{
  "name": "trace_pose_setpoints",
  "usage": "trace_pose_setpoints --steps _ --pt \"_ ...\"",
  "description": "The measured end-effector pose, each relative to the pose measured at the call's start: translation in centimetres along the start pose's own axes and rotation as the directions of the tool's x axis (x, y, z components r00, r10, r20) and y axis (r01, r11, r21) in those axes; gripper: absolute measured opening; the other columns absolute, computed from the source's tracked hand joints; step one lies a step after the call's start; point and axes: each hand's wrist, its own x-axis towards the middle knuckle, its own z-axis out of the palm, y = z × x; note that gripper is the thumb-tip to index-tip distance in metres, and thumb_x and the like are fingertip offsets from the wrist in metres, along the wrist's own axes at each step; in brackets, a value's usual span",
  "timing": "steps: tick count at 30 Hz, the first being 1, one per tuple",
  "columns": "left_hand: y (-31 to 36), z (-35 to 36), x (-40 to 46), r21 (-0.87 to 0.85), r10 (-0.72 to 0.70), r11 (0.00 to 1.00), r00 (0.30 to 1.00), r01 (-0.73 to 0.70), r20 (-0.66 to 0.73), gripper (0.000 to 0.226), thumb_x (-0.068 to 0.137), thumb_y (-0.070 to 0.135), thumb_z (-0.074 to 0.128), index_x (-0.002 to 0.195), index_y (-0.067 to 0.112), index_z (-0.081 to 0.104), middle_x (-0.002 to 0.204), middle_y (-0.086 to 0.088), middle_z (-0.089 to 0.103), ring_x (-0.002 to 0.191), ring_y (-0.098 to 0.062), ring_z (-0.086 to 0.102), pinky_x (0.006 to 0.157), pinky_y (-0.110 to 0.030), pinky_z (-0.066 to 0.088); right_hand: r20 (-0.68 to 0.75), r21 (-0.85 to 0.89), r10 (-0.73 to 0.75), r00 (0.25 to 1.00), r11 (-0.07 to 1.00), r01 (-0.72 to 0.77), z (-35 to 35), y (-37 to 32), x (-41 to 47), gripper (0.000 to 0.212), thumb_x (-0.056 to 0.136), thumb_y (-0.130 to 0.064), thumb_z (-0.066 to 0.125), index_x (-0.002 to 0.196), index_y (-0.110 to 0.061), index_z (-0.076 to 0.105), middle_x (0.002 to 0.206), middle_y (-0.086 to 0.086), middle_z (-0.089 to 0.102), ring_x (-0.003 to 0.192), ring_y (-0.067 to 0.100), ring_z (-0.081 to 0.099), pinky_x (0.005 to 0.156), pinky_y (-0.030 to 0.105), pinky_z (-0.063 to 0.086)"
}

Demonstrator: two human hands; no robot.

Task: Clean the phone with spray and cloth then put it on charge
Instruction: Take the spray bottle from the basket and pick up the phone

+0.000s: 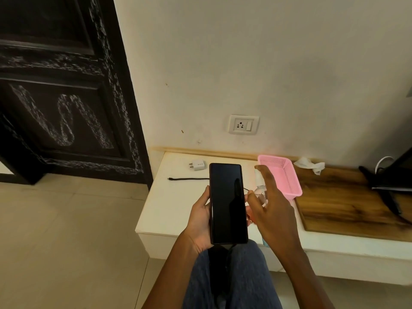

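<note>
A black phone [227,202] with a dark screen is upright in my left hand [199,221], which grips its left edge and back above my lap. Just right of it, my right hand [270,208] holds a small clear spray bottle [260,190], with the index finger raised over its white nozzle, which sits close to the phone's right edge. A white charger plug [197,164] and a black cable [189,179] lie on the white ledge [165,208] behind the phone. A crumpled white cloth [310,165] lies at the back on the wooden board [347,204].
A wall socket [243,124] with a switch sits above the ledge. A pink plastic basket [287,175] stands right of the spray bottle. A black device [394,172] with a white wire is at the far right. A dark door [62,97] stands left, and something dark hangs below the phone between my knees.
</note>
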Motion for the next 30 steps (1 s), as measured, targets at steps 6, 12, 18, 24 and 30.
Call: trace_pose_setpoints --steps 6,12,18,24,30 --pt "0.4 0.2 -0.7 -0.02 0.002 1.0 0.999 -0.001 0.053 0.062 0.087 0.063 0.044 0.122 0.017 0.066 0.128 -0.017 0.062 0.117 -0.036 0.058 0.103 -0.053 0.043 0.042 -0.055 -0.032 0.999 0.998 0.035 -0.3 0.1 -1.4 0.06 0.092 -0.036 0.052 0.132 -0.059 0.014 0.112 -0.003 0.059 0.077 0.008 0.058 0.078 0.034 0.057" --pt "0.8 0.0 -1.0 -0.087 0.023 0.996 0.994 -0.014 0.109 0.067 0.086 0.06 0.046 0.134 0.014 0.055 0.138 -0.017 0.054 0.116 -0.035 0.057 0.103 -0.051 0.04 0.127 -0.144 0.062 0.99 0.989 -0.044 0.0 1.7 -2.7 0.057 0.093 -0.039 0.05 0.14 -0.047 0.02 0.138 -0.004 0.049 0.11 0.02 0.059 0.092 0.037 0.047" --pt "1.1 -0.5 -0.9 -0.081 0.026 0.997 0.991 -0.016 0.131 0.067 0.083 0.059 0.051 0.132 0.014 0.057 0.139 -0.015 0.054 0.119 -0.035 0.057 0.105 -0.052 0.037 0.13 -0.15 0.077 0.988 0.987 -0.057 0.3 2.6 -3.5 0.059 0.092 -0.035 0.053 0.14 -0.045 0.02 0.135 -0.001 0.051 0.11 0.023 0.058 0.091 0.037 0.048" --pt "1.1 -1.0 -0.7 -0.094 0.011 0.996 0.992 0.0 0.123 0.067 0.086 0.06 0.048 0.135 0.015 0.054 0.141 -0.015 0.051 0.121 -0.034 0.054 0.109 -0.052 0.033 0.134 -0.153 0.123 0.983 0.983 -0.102 0.6 3.7 -3.8 0.055 0.092 -0.035 0.052 0.13 -0.052 0.017 0.138 0.0 0.05 0.112 0.024 0.058 0.093 0.04 0.046" --pt "1.0 -1.6 -0.2 -0.101 0.03 0.995 0.996 -0.021 0.084 0.067 0.086 0.061 0.046 0.132 0.015 0.057 0.14 -0.014 0.053 0.122 -0.034 0.053 0.107 -0.052 0.035 0.146 -0.093 0.151 0.978 0.986 -0.138 1.2 4.6 -3.5 0.054 0.091 -0.032 0.054 0.127 -0.05 0.018 0.141 0.001 0.046 0.117 0.027 0.055 0.097 0.044 0.043"
